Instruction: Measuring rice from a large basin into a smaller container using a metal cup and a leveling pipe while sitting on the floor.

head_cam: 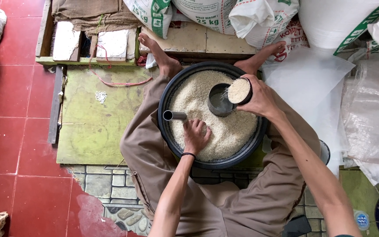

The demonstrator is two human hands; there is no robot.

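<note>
My right hand (pixel 259 98) fingers wrap 1 rice-filled cup (pixel 239 91), tipped toward the metal pot (pixel 219 101) just left of it. My left hand (pixel 195 135) presses flat, fingers spread, into the rice (pixel 233 129) filling the black basin (pixel 165 131), nearest the short metal tube (pixel 174 115).

One black round basin (pixel 167 94) of white rice (pixel 224 131); two metal scoops, one cup-shaped scoop (pixel 219 101) lying in the rice and one tilted scoop (pixel 241 90) full of grain. Two hands: left hand (pixel 195 135), right hand (pixel 259 97); two bare feet, one (pixel 154 48) and the other (pixel 266 50). At least four white sacks along the top, among them one with green print (pixel 152 13); one clear plastic bag (pixel 312 83); one small spill of rice (pixel 101 96) on one green board (pixel 93 127).
</note>
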